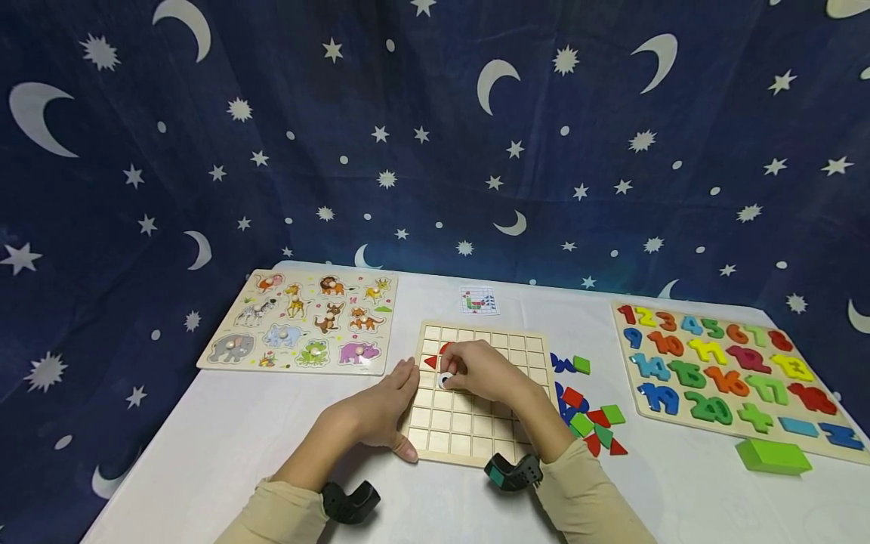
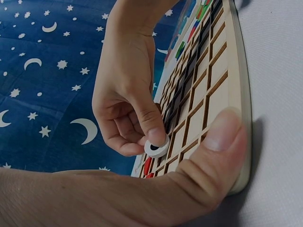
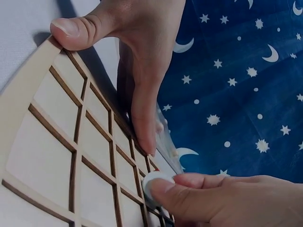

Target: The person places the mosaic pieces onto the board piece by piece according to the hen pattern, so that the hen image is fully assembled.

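Note:
My right hand point(image 1: 485, 370) pinches a small white round disc with a black centre point(image 2: 152, 150) between thumb and fingers, low over the left part of a wooden grid board point(image 1: 440, 440). A red triangle point(image 1: 430, 362) and another red piece point(image 1: 445, 348), partly hidden by the right hand, lie in the grid near the disc. With fingers extended, my left hand point(image 1: 381, 404) rests along the board's left edge; its thumb point(image 2: 222, 135) touches the near left corner.
Loose red, green and blue pieces point(image 1: 598, 417) lie right of the board. Behind it is a small pattern card point(image 1: 479, 301). An animal puzzle point(image 1: 306, 321) stands left, a number puzzle point(image 1: 727, 363) right, with a green block point(image 1: 773, 456) before it.

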`<state>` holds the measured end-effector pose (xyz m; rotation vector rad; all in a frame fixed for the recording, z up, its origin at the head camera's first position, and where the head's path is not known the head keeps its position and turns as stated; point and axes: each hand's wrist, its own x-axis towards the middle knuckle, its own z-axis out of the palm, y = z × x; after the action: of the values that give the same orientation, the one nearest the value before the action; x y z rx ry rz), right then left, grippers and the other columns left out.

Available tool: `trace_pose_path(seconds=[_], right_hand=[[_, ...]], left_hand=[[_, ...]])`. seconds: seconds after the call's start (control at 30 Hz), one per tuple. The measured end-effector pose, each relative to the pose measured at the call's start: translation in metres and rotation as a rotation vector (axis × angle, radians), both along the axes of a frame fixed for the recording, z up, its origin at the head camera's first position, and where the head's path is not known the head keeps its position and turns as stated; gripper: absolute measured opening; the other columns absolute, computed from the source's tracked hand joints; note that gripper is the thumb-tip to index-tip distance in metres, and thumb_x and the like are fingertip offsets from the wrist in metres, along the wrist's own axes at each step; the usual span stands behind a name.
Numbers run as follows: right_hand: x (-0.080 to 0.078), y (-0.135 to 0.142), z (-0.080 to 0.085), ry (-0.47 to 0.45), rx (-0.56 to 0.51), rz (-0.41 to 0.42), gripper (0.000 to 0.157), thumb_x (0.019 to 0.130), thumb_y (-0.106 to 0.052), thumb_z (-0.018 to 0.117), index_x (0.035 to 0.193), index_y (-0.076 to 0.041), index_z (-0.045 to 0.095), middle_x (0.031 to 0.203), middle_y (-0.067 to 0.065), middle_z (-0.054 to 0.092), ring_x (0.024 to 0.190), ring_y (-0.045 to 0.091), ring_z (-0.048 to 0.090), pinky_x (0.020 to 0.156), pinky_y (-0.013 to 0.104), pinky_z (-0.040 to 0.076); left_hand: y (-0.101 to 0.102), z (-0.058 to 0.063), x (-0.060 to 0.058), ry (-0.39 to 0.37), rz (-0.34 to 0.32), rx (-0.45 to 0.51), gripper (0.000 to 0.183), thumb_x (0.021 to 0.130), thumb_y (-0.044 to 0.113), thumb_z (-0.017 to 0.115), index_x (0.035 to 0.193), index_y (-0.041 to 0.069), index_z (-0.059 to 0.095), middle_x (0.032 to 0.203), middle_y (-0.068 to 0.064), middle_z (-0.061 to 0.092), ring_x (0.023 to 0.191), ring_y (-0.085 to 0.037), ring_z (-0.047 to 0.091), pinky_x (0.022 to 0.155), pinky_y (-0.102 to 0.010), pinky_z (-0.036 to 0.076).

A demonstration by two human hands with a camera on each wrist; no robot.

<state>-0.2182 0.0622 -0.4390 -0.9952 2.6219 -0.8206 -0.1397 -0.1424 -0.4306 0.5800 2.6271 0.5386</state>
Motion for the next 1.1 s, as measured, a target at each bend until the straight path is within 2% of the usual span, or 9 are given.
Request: trace_pose_path(seconds=[0.07,0.13,0.3,0.4,0.5,0.67,0.93,1.1], right_hand=[[-0.002,0.002,-0.003,-0.013,-0.042,0.000,0.016,0.079,-0.014,0.077,0.084,-0.014,0.062,0.072,-0.007,0.057,0.067,0.007,0.052,0.062,0.021,0.045],[-0.005,0.003,-0.007,-0.031,-0.094,-0.039,0.014,0.080,-0.015,0.076,0.084,-0.015,0.062,0.072,-0.007,0.058,0.066,0.007,0.052,0.061,0.020,0.045],[-0.009,0.000,-0.019,-0.039,-0.219,-0.261,0.008,0.082,-0.018,0.075,0.086,-0.017,0.068,0.073,-0.007,0.063,0.063,0.009,0.052,0.057,0.022,0.044],[-0.008,-0.004,-0.025,-0.004,-0.236,-0.355,0.005,0.082,-0.021,0.074,0.086,-0.020,0.070,0.072,-0.008,0.065,0.062,0.008,0.052,0.057,0.023,0.043],[-0.006,-0.006,-0.026,0.033,-0.214,-0.369,0.005,0.083,-0.022,0.074,0.086,-0.020,0.071,0.071,-0.010,0.065,0.062,0.007,0.053,0.060,0.024,0.044],[-0.005,-0.005,-0.023,0.078,-0.130,-0.341,0.007,0.082,-0.023,0.074,0.088,-0.019,0.072,0.071,-0.012,0.064,0.065,0.005,0.054,0.065,0.026,0.046],[-0.006,-0.002,-0.014,0.149,0.025,-0.300,0.015,0.077,-0.029,0.078,0.088,-0.020,0.075,0.083,-0.008,0.069,0.080,0.010,0.061,0.076,0.031,0.050],[-0.004,-0.003,-0.011,0.164,0.070,-0.305,0.017,0.076,-0.031,0.079,0.090,-0.021,0.075,0.086,-0.009,0.069,0.084,0.011,0.063,0.075,0.032,0.052]], left_hand=[[0.000,0.000,0.000,-0.001,0.005,-0.001,0.128,0.057,0.046,0.085,0.150,-0.005,0.012,0.159,-0.019,0.005,0.148,-0.030,0.006,0.120,-0.042,0.016],[0.000,0.001,0.000,-0.002,0.006,0.000,0.128,0.057,0.046,0.085,0.150,-0.005,0.013,0.159,-0.019,0.005,0.148,-0.030,0.006,0.120,-0.042,0.016],[0.001,0.001,0.000,0.003,0.000,-0.001,0.128,0.057,0.046,0.085,0.150,-0.005,0.013,0.159,-0.020,0.006,0.148,-0.031,0.006,0.120,-0.043,0.016],[0.001,0.002,0.000,0.003,-0.001,-0.002,0.128,0.057,0.046,0.085,0.150,-0.005,0.013,0.159,-0.020,0.006,0.148,-0.031,0.006,0.120,-0.043,0.016],[0.001,0.002,0.000,0.002,-0.001,-0.001,0.128,0.057,0.046,0.085,0.150,-0.005,0.013,0.159,-0.020,0.006,0.148,-0.031,0.006,0.120,-0.043,0.016],[0.002,0.003,0.000,0.006,-0.002,0.003,0.128,0.057,0.045,0.085,0.149,-0.006,0.013,0.159,-0.020,0.007,0.148,-0.031,0.007,0.119,-0.043,0.017],[0.002,0.005,0.002,-0.004,0.010,0.005,0.128,0.056,0.045,0.086,0.150,-0.005,0.015,0.159,-0.020,0.007,0.148,-0.031,0.007,0.120,-0.042,0.017],[0.002,0.004,0.002,-0.002,0.012,0.002,0.128,0.056,0.045,0.086,0.150,-0.005,0.014,0.159,-0.019,0.007,0.148,-0.031,0.007,0.120,-0.042,0.017]])
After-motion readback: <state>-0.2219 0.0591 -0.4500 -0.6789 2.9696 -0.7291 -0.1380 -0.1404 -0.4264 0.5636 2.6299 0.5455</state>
